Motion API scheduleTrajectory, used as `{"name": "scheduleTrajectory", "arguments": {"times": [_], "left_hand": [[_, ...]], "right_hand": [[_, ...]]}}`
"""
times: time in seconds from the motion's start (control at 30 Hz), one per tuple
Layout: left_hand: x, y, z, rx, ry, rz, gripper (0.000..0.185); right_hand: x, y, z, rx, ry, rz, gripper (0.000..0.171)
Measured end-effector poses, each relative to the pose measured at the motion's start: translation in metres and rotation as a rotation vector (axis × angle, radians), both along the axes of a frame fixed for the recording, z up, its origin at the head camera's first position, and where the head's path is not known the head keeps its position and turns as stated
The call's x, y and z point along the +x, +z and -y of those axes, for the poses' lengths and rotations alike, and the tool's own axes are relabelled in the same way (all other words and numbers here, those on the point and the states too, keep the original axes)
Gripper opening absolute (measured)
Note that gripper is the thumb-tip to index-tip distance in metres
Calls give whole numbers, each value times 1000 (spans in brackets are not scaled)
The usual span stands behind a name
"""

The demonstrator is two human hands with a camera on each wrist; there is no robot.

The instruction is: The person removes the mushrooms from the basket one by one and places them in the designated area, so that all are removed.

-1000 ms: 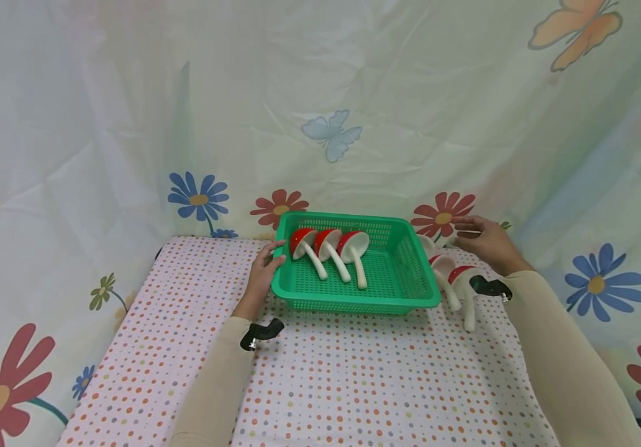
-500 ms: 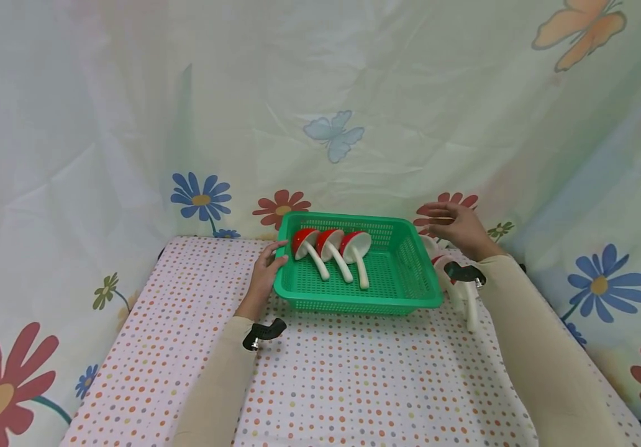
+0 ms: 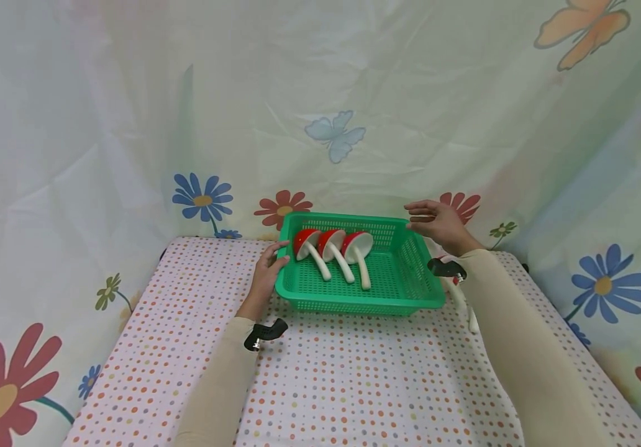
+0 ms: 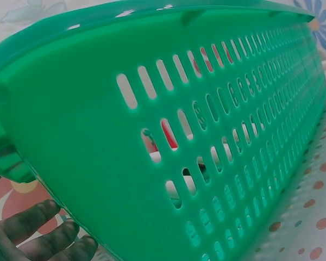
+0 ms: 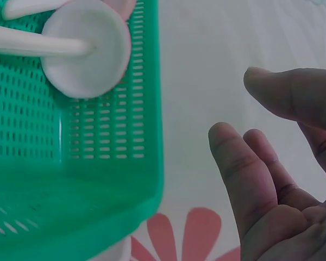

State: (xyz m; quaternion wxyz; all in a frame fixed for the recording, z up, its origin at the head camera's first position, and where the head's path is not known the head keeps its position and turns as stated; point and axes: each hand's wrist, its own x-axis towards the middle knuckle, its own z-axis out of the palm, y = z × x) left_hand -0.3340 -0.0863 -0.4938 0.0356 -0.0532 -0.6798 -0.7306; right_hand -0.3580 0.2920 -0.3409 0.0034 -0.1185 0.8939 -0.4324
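As the left hand (image 3: pixel 264 273) is likely steadying the slotted basket (image 3: pixel 354 298), fingers relaxed, the right hand (image 3: pixel 439 226) is hovering, fingers apart.

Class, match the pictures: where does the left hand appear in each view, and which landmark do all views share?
Head: the left hand is left of centre, by the green basket's left end.
Left wrist: bottom-left corner, partly showing.
Right wrist: not in it.
Shared landmark: the green basket.
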Motion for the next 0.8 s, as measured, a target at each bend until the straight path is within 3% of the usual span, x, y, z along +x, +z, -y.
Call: {"name": "scheduleTrajectory", "arguments": {"times": [0.6, 0.8], "left_hand": [[-1, -1, 2, 1, 15, 1, 38], [-4, 2, 3, 7, -32, 20, 42]], "right_hand": [[-25, -27, 37, -23, 41, 50, 47], [-26, -37, 44, -64, 43, 78, 45]]}}
